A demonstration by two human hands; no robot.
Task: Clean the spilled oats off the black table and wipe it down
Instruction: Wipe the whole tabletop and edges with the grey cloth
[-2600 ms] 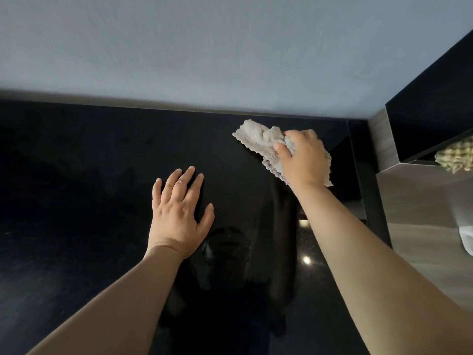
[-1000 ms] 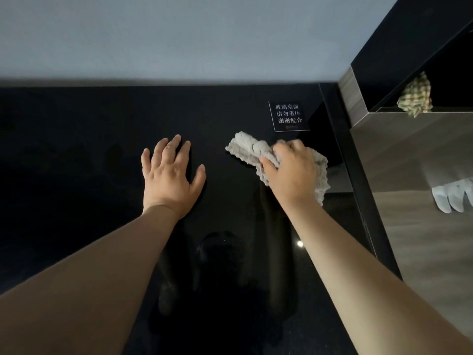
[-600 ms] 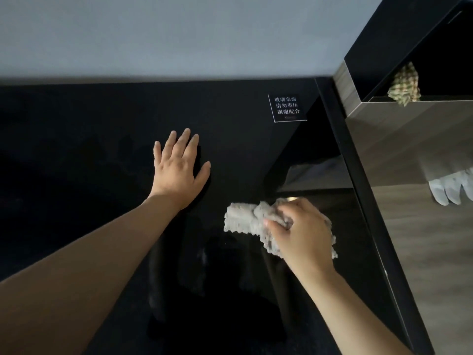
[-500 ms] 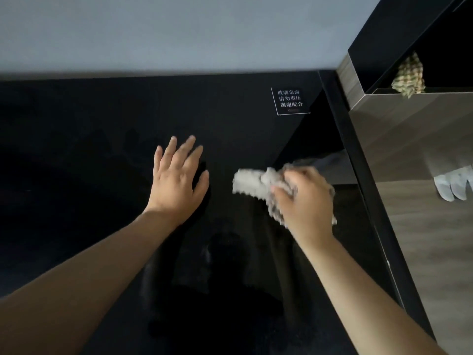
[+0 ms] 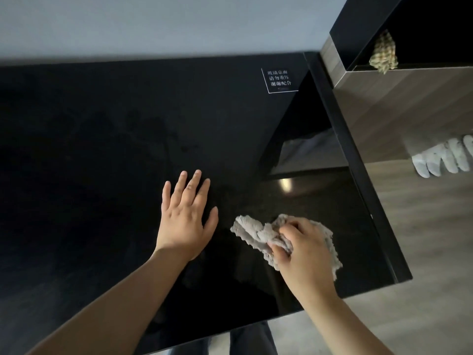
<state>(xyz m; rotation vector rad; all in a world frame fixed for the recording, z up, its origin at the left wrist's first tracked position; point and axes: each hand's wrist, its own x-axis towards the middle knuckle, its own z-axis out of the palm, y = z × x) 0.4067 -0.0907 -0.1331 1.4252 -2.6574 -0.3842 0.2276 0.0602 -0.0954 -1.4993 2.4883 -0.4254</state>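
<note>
Cloth (image 5: 252, 232) — in right hand (image 5: 305, 249) — slid nearer on black table (image 5: 102, 149).

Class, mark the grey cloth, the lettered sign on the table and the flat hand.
grey cloth (image 5: 252, 231): head view, bunched left end.
lettered sign (image 5: 279, 80): head view, middle of its lettering.
left hand (image 5: 185, 221): head view, back of hand.

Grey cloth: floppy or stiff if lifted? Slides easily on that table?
Probably floppy: the grey cloth bunches into folds under the right hand. Likely light: small, fuzzy fabric. Should slide easily; the black table looks glossy and reflective.
</note>
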